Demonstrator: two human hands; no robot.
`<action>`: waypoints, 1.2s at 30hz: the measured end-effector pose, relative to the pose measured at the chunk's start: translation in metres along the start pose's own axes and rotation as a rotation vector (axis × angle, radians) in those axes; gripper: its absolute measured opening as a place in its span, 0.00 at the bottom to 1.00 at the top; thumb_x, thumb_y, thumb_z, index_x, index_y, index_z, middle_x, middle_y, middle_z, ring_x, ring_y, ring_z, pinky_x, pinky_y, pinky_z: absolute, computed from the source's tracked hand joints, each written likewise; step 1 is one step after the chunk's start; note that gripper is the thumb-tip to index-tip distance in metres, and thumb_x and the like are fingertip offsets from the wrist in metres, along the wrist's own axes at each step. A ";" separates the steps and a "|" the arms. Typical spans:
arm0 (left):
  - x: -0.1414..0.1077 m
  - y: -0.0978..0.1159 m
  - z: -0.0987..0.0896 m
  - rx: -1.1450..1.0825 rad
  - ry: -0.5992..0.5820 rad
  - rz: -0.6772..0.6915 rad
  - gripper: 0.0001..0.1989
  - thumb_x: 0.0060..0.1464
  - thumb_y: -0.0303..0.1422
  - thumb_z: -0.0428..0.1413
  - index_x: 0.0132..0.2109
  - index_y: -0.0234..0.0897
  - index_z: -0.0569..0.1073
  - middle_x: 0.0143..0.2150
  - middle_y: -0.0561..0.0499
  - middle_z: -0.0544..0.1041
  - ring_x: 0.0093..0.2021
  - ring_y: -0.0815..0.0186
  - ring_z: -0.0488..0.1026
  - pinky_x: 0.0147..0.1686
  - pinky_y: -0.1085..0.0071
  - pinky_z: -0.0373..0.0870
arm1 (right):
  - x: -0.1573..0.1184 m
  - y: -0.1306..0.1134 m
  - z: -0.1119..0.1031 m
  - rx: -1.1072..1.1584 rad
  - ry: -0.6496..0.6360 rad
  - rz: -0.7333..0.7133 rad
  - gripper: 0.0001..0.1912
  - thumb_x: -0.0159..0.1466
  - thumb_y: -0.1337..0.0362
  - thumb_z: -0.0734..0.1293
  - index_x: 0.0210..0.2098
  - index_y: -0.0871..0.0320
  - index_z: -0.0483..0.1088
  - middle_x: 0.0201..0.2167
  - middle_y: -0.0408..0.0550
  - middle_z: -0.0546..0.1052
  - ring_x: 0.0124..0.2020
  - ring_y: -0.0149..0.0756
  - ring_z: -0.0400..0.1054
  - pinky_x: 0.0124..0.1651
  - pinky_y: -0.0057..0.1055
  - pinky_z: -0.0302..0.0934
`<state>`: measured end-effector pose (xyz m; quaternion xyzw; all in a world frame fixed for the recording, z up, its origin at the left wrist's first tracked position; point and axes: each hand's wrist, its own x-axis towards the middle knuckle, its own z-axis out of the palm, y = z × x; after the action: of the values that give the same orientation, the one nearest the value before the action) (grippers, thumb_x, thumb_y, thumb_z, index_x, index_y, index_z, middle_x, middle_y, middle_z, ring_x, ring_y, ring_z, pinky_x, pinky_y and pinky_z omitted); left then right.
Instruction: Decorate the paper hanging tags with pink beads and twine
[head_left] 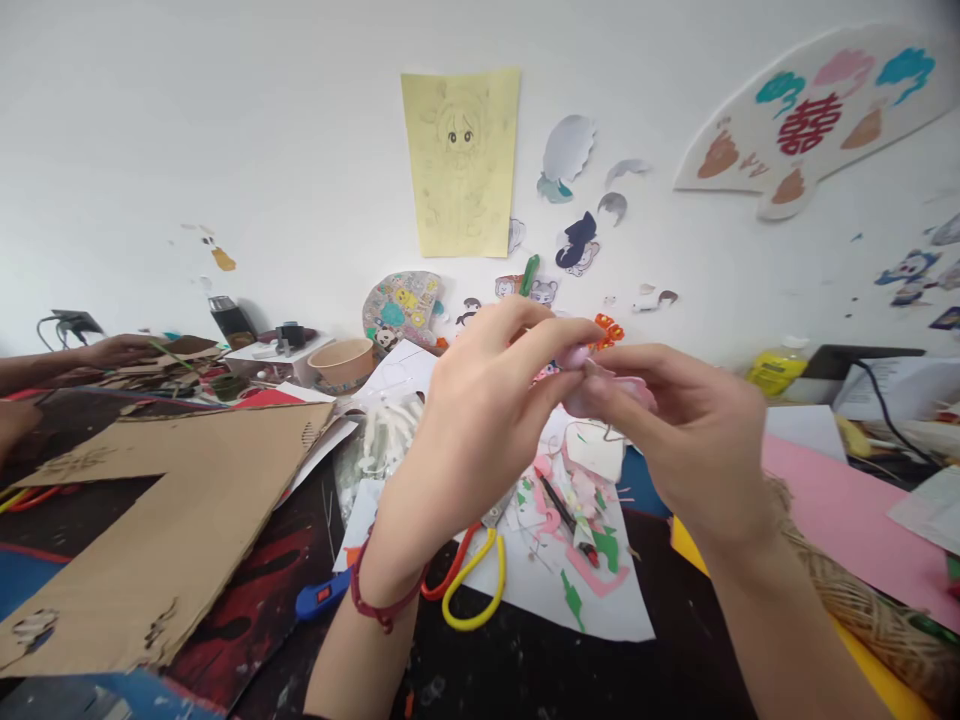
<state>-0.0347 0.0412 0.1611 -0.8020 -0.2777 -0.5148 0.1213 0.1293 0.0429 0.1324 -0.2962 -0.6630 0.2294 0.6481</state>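
Both hands, left (499, 400) and right (694, 440), pinch small soft pink petal-like piece (611, 393); hard squeezing might crease it.

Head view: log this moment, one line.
right hand: holds pink piece | left hand: fingertips at it | below: scissors, scraps on white sheet | left side: cardboard, another person's hand

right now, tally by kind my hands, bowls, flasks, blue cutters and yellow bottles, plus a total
Your hands: 2 (left hand, right hand), both on the pink piece
Bowl: 1
Flask: 1
Blue cutter: 1
Yellow bottle: 1
Total: 6
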 end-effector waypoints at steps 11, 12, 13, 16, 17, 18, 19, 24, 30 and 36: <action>-0.003 0.004 -0.003 -0.043 0.019 0.040 0.11 0.63 0.26 0.55 0.51 0.38 0.76 0.44 0.49 0.77 0.44 0.69 0.74 0.44 0.71 0.72 | -0.013 0.000 -0.006 -0.271 0.108 -0.186 0.11 0.60 0.66 0.73 0.41 0.44 0.78 0.35 0.41 0.80 0.34 0.39 0.76 0.38 0.41 0.72; -0.003 0.004 -0.003 -0.069 0.009 0.034 0.11 0.63 0.27 0.54 0.51 0.39 0.76 0.44 0.49 0.78 0.44 0.69 0.74 0.44 0.71 0.72 | -0.014 0.000 -0.007 -0.300 0.115 -0.208 0.12 0.60 0.66 0.73 0.41 0.44 0.78 0.35 0.41 0.81 0.34 0.39 0.76 0.38 0.40 0.72; -0.003 0.005 -0.003 -0.102 -0.005 0.026 0.11 0.64 0.27 0.54 0.51 0.39 0.76 0.45 0.50 0.78 0.44 0.69 0.74 0.44 0.71 0.73 | -0.014 0.000 -0.008 -0.333 0.132 -0.247 0.12 0.60 0.67 0.74 0.41 0.44 0.78 0.35 0.41 0.81 0.34 0.39 0.76 0.37 0.40 0.71; -0.002 0.005 -0.004 -0.220 -0.032 0.012 0.11 0.64 0.29 0.54 0.51 0.40 0.76 0.44 0.50 0.79 0.41 0.70 0.74 0.43 0.72 0.73 | -0.014 0.001 -0.008 -0.393 0.210 -0.403 0.14 0.57 0.70 0.74 0.40 0.45 0.78 0.32 0.39 0.81 0.31 0.37 0.75 0.31 0.36 0.70; -0.002 0.004 -0.004 -0.257 -0.037 0.007 0.11 0.64 0.29 0.54 0.52 0.39 0.76 0.44 0.50 0.80 0.39 0.70 0.74 0.41 0.72 0.73 | -0.013 0.001 -0.008 -0.395 0.227 -0.448 0.15 0.57 0.71 0.74 0.40 0.46 0.78 0.32 0.39 0.81 0.30 0.36 0.75 0.30 0.36 0.70; -0.002 0.004 -0.004 -0.289 -0.039 0.000 0.11 0.64 0.29 0.55 0.52 0.39 0.76 0.43 0.50 0.80 0.38 0.70 0.74 0.40 0.72 0.73 | -0.013 0.001 -0.008 -0.397 0.235 -0.487 0.15 0.56 0.72 0.74 0.40 0.47 0.78 0.32 0.39 0.81 0.30 0.35 0.75 0.30 0.35 0.70; -0.002 0.004 -0.004 -0.316 -0.042 -0.006 0.12 0.64 0.30 0.55 0.52 0.39 0.76 0.43 0.50 0.80 0.36 0.70 0.73 0.39 0.72 0.73 | -0.012 0.001 -0.008 -0.403 0.232 -0.515 0.15 0.56 0.73 0.74 0.40 0.48 0.78 0.32 0.39 0.81 0.30 0.34 0.75 0.30 0.34 0.70; -0.002 0.002 -0.005 -0.422 -0.067 -0.006 0.14 0.63 0.29 0.55 0.54 0.41 0.75 0.46 0.49 0.80 0.37 0.69 0.73 0.39 0.70 0.74 | -0.011 -0.003 -0.009 -0.503 0.210 -0.603 0.13 0.57 0.75 0.73 0.38 0.51 0.77 0.31 0.38 0.81 0.28 0.30 0.73 0.31 0.31 0.67; -0.001 0.003 -0.006 -0.504 -0.076 0.015 0.15 0.62 0.28 0.57 0.55 0.38 0.75 0.49 0.48 0.80 0.39 0.69 0.73 0.40 0.70 0.74 | -0.012 -0.009 -0.010 -0.555 0.186 -0.611 0.11 0.59 0.74 0.72 0.37 0.52 0.75 0.30 0.38 0.81 0.29 0.29 0.74 0.29 0.29 0.66; -0.001 0.003 -0.006 -0.495 -0.057 0.004 0.14 0.62 0.29 0.58 0.54 0.40 0.76 0.48 0.48 0.80 0.38 0.69 0.74 0.39 0.70 0.75 | -0.013 -0.010 -0.011 -0.582 0.173 -0.608 0.10 0.60 0.74 0.72 0.37 0.52 0.74 0.30 0.37 0.81 0.29 0.29 0.74 0.30 0.29 0.67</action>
<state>-0.0378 0.0351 0.1630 -0.8220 -0.1452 -0.5440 -0.0857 0.1388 0.0261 0.1301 -0.2759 -0.7006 -0.1945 0.6287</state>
